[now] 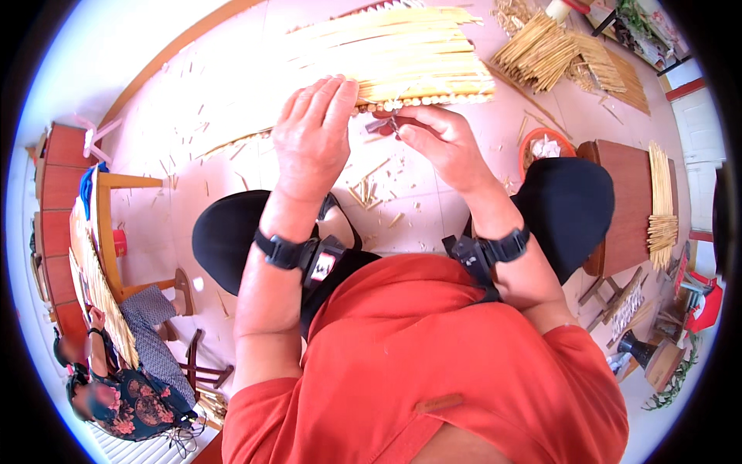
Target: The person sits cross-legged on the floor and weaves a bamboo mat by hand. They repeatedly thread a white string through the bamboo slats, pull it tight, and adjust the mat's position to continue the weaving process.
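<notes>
A mat of pale yellow reed stalks (402, 58) stretches across the upper middle, its near edge showing a row of round cut ends. My left hand (313, 135) lies over that edge, fingers stretched out and close together on the stalks. Just under the edge, my right hand (452, 147) is closed in a pinch, thumb against the fingers. Beside its fingertips hangs a small dark grey piece (377, 124), with what looks like thin cord near it. What exactly the right fingertips grip is too small to make out.
Stalk scraps (363, 192) litter the pink tiled floor. Stacked reed bundles (537, 50) lie at the far right. A red basin (546, 143) stands near my right knee, beside a brown wooden table (622, 209). At left, another person (147, 394) sits by a wooden frame (108, 224).
</notes>
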`<action>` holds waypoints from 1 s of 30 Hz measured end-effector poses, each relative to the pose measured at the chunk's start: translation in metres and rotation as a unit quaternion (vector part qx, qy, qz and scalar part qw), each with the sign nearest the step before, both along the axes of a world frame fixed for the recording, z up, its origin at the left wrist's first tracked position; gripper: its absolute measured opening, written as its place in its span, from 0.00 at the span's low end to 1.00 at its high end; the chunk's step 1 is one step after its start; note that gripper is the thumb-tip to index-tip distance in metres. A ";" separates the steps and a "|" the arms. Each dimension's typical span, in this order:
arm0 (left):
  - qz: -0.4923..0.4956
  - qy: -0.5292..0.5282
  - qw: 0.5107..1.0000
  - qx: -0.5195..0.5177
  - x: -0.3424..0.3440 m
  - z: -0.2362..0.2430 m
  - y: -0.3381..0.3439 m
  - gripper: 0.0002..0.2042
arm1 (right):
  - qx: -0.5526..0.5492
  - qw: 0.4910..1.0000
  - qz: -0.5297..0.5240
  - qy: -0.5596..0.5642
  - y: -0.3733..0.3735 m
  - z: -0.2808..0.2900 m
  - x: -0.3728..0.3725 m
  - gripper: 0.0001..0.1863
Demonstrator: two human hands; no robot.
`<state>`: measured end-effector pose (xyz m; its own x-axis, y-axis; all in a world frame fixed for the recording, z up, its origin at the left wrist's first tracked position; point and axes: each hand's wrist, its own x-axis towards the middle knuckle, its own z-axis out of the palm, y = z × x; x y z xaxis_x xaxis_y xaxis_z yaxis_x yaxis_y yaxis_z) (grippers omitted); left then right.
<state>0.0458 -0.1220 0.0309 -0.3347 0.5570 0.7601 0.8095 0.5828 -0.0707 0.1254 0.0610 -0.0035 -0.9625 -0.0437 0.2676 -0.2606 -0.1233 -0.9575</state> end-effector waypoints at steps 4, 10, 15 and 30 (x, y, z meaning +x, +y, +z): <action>0.004 -0.003 1.000 0.017 0.027 0.107 -0.012 0.12 | -0.079 0.990 0.040 0.108 0.002 0.081 0.035 0.19; -0.090 -0.104 0.990 0.040 0.067 0.211 -0.018 0.16 | -0.108 0.973 -0.143 0.144 0.023 0.094 0.061 0.11; -0.042 -0.070 0.994 -0.070 0.063 0.170 0.020 0.06 | -0.111 0.970 -0.215 0.024 0.037 0.070 0.053 0.08; 0.045 -0.217 0.962 -0.159 -0.016 -0.033 0.063 0.06 | 0.022 0.948 -0.232 -0.215 0.056 -0.001 0.013 0.09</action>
